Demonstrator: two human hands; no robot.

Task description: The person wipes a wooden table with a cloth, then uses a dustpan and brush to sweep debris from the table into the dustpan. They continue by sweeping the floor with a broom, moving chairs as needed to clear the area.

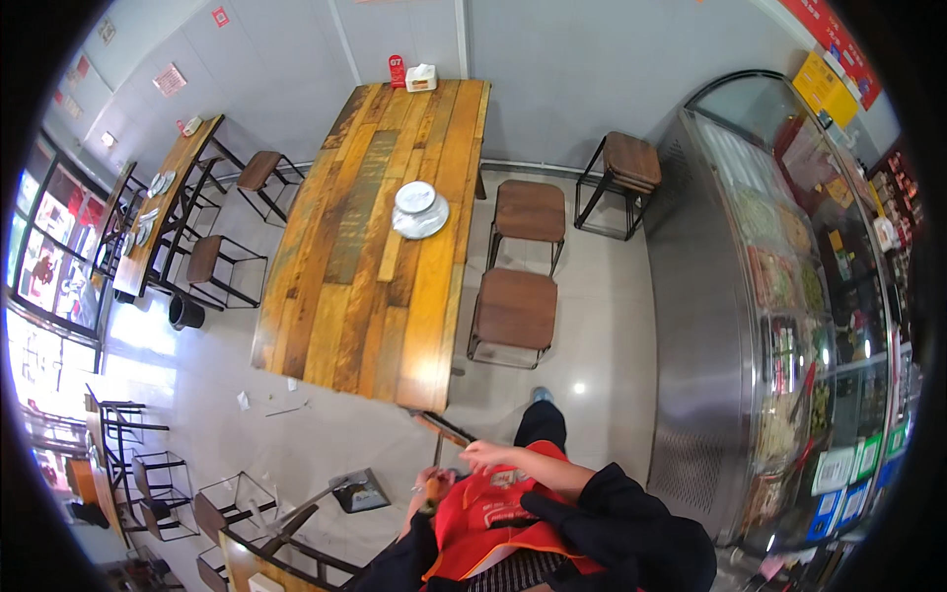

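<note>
Low in the head view, my left hand (pixel 436 481) is closed around the thin handle of what looks like a broom. The broom head (pixel 444 428), long and narrow with dark bristles, is raised beside the near edge of the wooden table (pixel 355 325). My right hand (pixel 482 456) has its fingers curled at the near end of the head; whether they pinch it is unclear. A long-handled dustpan (pixel 360 491) with debris in it lies on the floor to the left. White scraps (pixel 243 400) and a thin stick (pixel 285 411) are on the floor below the table.
Stacked white dishes (pixel 418 207) and a tissue box (pixel 422 78) stand on the table. Stools (pixel 514 307) line its right side. A glass-fronted food display cabinet (pixel 703 333) is at the right. Another table (pixel 244 562) is at the lower left, with a bin (pixel 186 313) further up.
</note>
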